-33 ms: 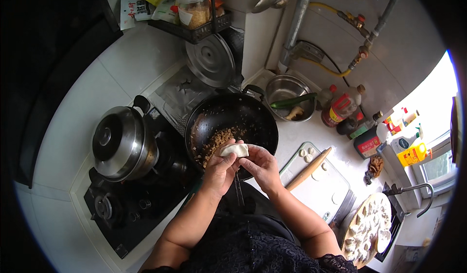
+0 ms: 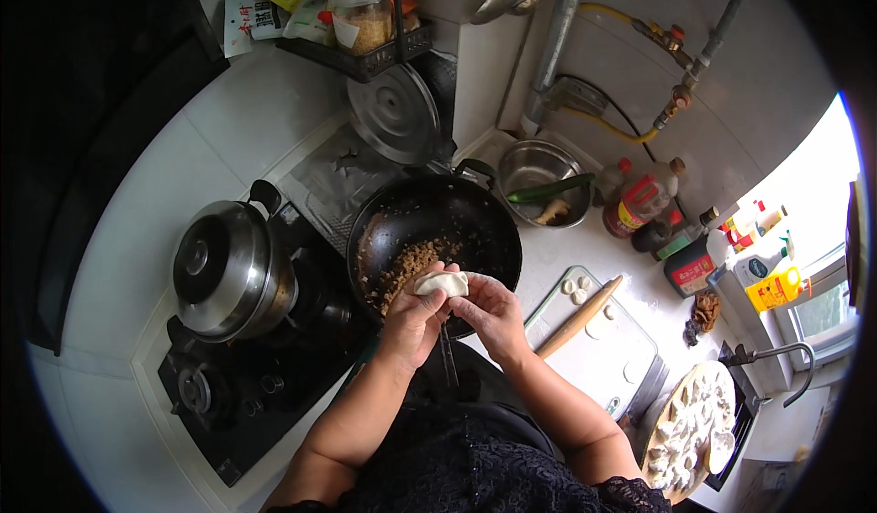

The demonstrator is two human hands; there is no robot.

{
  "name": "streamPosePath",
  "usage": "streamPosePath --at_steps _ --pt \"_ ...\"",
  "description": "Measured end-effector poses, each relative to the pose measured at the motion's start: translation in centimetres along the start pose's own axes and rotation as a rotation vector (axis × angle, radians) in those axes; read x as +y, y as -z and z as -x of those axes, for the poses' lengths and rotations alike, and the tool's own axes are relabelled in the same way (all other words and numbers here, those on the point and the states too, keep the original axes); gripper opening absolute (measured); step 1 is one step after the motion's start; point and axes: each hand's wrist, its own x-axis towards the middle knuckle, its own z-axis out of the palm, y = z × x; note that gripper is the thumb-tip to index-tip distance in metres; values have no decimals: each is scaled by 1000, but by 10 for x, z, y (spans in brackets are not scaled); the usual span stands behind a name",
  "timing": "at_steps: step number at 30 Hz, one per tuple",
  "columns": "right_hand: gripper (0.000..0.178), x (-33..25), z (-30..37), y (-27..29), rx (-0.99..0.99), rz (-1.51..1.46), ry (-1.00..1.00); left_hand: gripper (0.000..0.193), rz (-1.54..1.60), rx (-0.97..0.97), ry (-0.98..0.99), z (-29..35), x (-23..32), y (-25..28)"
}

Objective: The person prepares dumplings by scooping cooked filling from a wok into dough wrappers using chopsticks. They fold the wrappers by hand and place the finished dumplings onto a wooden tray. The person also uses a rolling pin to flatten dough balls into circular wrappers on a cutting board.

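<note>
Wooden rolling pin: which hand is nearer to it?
Right. The right hand is left of the rolling pin, not touching it; the left hand is farther left.

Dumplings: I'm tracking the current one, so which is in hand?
The white dumpling between left hand and right hand; the other dumplings lie on the round tray.

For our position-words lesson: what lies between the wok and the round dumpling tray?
In the head view, a pale board lies between the wok and tray, bearing a wooden rolling pin and dough rounds; the right hand shows there too.
</note>
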Motion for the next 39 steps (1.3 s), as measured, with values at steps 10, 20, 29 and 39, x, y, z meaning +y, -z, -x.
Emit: streamPosePath --at_steps 10,20,29,39 --pt "23 -9 11 8 22 19 -8 41 -230 15 182 5 27 5" --pt "18 6 15 17 170 338 144 35 -191 81 167 7 17 -6" --pt "16 4 15 24 187 400 272 31 -206 7 179 3 11 -11" --pt "10 -3 11 29 175 471 366 31 -316 -62 177 -3 12 -14"
